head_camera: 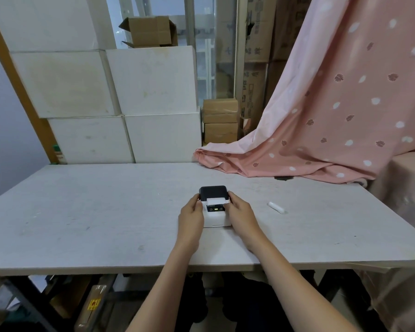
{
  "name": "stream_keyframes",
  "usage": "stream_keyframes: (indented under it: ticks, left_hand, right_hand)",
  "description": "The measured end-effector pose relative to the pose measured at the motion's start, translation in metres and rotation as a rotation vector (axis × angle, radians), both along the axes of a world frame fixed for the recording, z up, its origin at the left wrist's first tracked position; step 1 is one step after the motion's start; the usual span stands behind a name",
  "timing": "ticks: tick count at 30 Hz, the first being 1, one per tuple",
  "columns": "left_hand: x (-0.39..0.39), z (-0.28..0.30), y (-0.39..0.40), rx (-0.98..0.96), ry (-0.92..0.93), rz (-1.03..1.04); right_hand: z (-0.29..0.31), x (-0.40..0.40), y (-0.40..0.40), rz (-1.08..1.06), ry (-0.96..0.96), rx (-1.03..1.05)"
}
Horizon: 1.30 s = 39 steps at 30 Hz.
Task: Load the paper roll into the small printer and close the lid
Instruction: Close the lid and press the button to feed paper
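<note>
A small white printer [215, 219] stands on the white table [106, 212], in the middle and near the front edge. Its black lid [212, 192] sits at the back of the body. A strip of white paper [215, 201] shows just in front of the lid, above a dark panel with a lit green light. My left hand [191, 218] holds the printer's left side, fingertips up by the lid's corner. My right hand [240, 215] holds the right side the same way. Whether the lid is fully down I cannot tell.
A small white tube-like object [276, 207] lies on the table to the right of the printer. Pink patterned cloth [321, 130] drapes over the table's far right corner. White boxes [110, 104] and brown cartons [220, 121] are stacked behind the table.
</note>
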<state>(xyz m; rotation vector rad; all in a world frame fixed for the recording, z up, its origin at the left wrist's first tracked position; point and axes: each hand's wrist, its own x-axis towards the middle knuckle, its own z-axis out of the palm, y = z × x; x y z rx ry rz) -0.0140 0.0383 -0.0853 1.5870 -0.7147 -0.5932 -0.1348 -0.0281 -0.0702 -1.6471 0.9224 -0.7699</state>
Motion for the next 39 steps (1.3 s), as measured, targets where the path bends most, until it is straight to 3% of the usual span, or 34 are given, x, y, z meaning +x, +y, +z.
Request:
stream_keyframes:
  ticks: [17,28,39]
  left_hand:
    - [-0.002,0.005,0.005,-0.040,-0.083,-0.081]
    - [-0.013,0.017,0.012,0.028,-0.151,-0.077]
    - [-0.012,0.015,0.012,-0.002,-0.115,-0.055]
  right_hand:
    - [-0.002,-0.005,-0.012,0.069,-0.116,0.149]
    - [0.001,-0.005,-0.001,0.029,0.008,-0.088]
    - [-0.004,-0.007,-0.004,0.043,0.016,-0.052]
